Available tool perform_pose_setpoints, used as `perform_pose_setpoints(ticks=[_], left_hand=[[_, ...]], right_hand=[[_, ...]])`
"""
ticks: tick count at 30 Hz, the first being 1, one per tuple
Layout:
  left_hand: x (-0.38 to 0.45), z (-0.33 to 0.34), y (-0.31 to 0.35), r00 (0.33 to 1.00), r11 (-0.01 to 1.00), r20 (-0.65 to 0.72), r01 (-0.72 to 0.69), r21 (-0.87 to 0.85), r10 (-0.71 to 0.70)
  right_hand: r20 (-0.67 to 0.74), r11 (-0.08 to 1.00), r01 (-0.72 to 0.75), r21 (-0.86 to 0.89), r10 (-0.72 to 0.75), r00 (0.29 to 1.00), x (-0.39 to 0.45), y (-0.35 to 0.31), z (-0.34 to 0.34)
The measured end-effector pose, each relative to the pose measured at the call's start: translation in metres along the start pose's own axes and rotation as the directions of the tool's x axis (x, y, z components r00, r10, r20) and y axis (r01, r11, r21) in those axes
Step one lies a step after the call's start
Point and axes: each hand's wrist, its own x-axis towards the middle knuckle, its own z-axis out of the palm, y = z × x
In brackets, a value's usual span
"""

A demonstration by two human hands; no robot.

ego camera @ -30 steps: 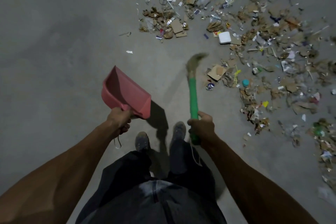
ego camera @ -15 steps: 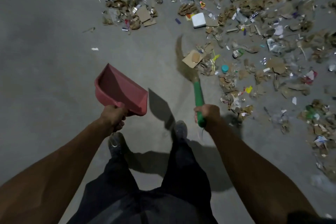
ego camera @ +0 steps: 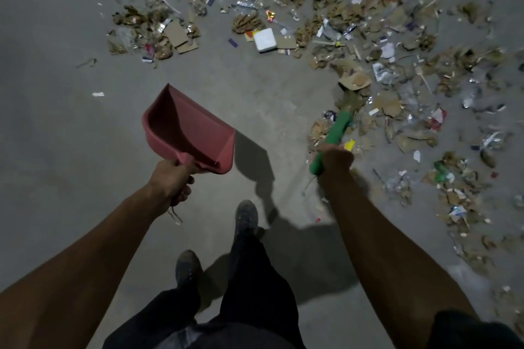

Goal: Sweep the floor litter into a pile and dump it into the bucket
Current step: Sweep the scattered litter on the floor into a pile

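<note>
Right hand (ego camera: 336, 160) grips broom (ego camera: 336, 134); left hand (ego camera: 171, 180) grips dustpan (ego camera: 190, 130).

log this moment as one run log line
phase: sweeping | left hand: holds pink dustpan, empty, off floor | right hand: grips green broom, bristles in litter | litter scattered | bucket: not in view

You have one view only, from the camera on your head, wide-angle, looking steeply down and a little forward. Your own forearms, legs and shoes fill the lower half, close to the lens. Further out the floor (ego camera: 71, 127) takes the left and middle, and the litter (ego camera: 391, 59) spreads across the top and right edge.
</note>
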Motion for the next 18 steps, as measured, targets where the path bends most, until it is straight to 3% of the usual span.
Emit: perform_pose_setpoints(ticks=[3,5,9,13,18], left_hand=[[-0.001,0.002,0.004,1.000,1.000,-0.003,0.005,0.020,-0.005],[-0.004,0.001,0.004,1.000,1.000,0.002,0.008,0.022,-0.008],[-0.011,-0.001,0.000,1.000,0.999,0.011,-0.008,0.043,0.007],[-0.019,0.003,-0.004,0.999,0.998,0.040,0.016,0.064,-0.019],[-0.027,0.012,-0.009,0.998,0.998,0.053,0.016,0.066,-0.020]], right_hand=[[0.041,0.998,-0.007,-0.055,0.009,0.999,-0.045,0.015,0.010],[0.159,0.998,-0.060,-0.025,0.063,0.985,-0.077,0.035,0.014],[0.227,0.983,-0.167,-0.082,0.181,0.957,-0.111,0.067,0.014],[0.215,0.953,-0.225,-0.203,0.268,0.939,-0.108,0.086,-0.009],[0.110,0.936,-0.198,-0.293,0.238,0.965,-0.047,0.073,-0.054]])
